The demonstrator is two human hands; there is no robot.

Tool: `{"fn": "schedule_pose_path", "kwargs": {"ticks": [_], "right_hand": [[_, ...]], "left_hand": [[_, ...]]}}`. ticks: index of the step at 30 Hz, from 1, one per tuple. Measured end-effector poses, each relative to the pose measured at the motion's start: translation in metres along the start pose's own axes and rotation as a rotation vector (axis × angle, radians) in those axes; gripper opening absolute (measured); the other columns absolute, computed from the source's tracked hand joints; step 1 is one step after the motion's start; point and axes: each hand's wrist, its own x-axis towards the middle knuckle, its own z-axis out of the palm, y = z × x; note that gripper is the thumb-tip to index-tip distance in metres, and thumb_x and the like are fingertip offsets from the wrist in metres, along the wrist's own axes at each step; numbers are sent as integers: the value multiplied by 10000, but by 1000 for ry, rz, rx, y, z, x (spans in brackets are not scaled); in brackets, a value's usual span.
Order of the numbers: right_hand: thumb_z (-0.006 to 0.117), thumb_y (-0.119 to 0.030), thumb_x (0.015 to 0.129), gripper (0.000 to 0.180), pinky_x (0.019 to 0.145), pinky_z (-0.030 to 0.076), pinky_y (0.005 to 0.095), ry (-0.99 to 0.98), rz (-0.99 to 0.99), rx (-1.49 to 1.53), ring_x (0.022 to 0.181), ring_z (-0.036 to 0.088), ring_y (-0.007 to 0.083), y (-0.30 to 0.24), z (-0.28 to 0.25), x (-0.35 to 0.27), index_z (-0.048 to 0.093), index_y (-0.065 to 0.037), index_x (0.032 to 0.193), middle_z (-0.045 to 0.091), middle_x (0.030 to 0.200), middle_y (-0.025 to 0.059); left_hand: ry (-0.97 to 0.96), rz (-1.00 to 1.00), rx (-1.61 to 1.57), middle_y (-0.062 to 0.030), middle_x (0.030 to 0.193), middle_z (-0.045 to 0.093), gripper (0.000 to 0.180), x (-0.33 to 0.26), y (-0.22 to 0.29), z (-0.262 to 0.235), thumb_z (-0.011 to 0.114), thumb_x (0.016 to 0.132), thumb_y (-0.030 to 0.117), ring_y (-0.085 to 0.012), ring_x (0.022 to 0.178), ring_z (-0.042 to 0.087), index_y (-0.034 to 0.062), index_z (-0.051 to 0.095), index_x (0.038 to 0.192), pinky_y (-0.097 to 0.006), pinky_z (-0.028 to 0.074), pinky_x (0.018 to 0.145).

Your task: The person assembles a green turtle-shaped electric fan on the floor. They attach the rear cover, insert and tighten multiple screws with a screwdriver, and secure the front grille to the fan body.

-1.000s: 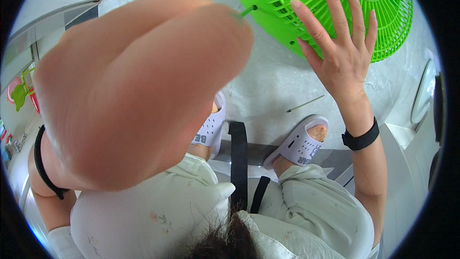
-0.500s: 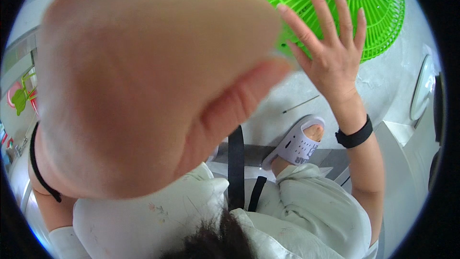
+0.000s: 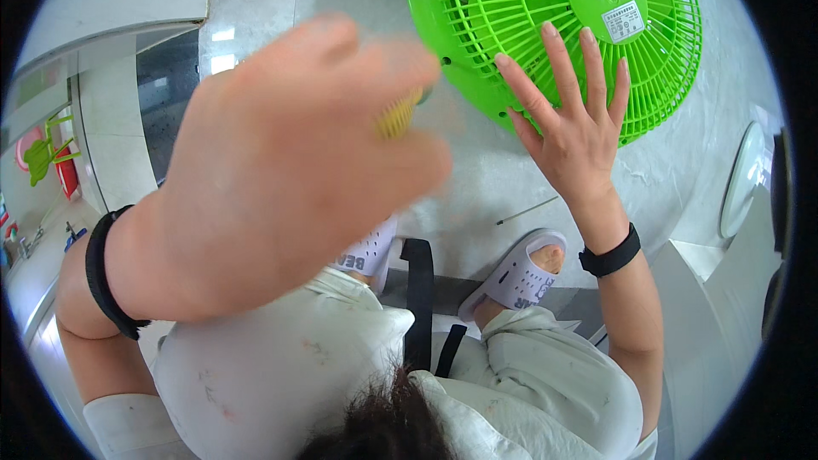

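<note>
The green fan (image 3: pixel 554 34) lies grille-up on the pale floor (image 3: pixel 503 187) at about one o'clock in the view, its round hub with a white sticker near the top. The right hand (image 3: pixel 575 132) is flat on the lower edge of the grille at two o'clock, fingers (image 3: pixel 558 60) spread wide and straight, palm pressing on the green wire rim; a black band (image 3: pixel 610 261) circles that wrist. The left hand (image 3: pixel 290 179) looms huge and blurred close to the camera, filling the centre and nine o'clock side, and it grips a small yellow ribbed handle (image 3: pixel 399 115) whose tip points toward the fan's left rim; the fingers are curled around it, though the blur hides exactly how they close. A black band (image 3: pixel 104 271) sits on that wrist too. Down at five o'clock, two pale slippers (image 3: pixel 520 277) rest on the floor beside a black strap (image 3: pixel 417 298), with a thin dark rod (image 3: pixel 528 209) lying on the floor just below the right hand. Light trousers (image 3: pixel 281 375) fill the six o'clock edge.
</note>
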Motion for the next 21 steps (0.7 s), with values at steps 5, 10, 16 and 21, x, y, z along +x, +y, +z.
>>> {"fn": "schedule_pose_path", "kwargs": {"ticks": [5,10,16,21], "right_hand": [[696,-260,718,626,1102,156,525,23,-2,3,1329,340,282,0,1,0,493,-473,1271,416,1419,-29],[707,-270,701,654,1104,150,519,16,-6,-2,1336,328,276,0,1,-1,482,-479,1279,402,1428,-34],[719,-284,679,679,1105,149,514,24,-8,-16,1334,331,268,-1,2,-2,479,-483,1282,409,1422,-37],[726,-311,673,687,1105,148,510,47,-17,4,1333,333,264,1,4,-2,473,-486,1287,406,1425,-36]], "left_hand": [[21,-38,-34,-112,939,593,319,-4,-5,-3,682,704,34,-272,748,555,29,581,1007,-320,449,609],[101,95,-5,-118,961,602,344,5,-12,1,677,747,48,-282,828,568,36,560,1071,-336,463,662],[264,-170,-47,-130,945,594,321,5,-5,3,698,772,96,-246,812,571,58,544,1051,-322,464,666],[170,-255,-128,-145,902,587,253,-5,-7,0,677,781,66,-252,765,576,44,546,997,-309,462,652]]}}
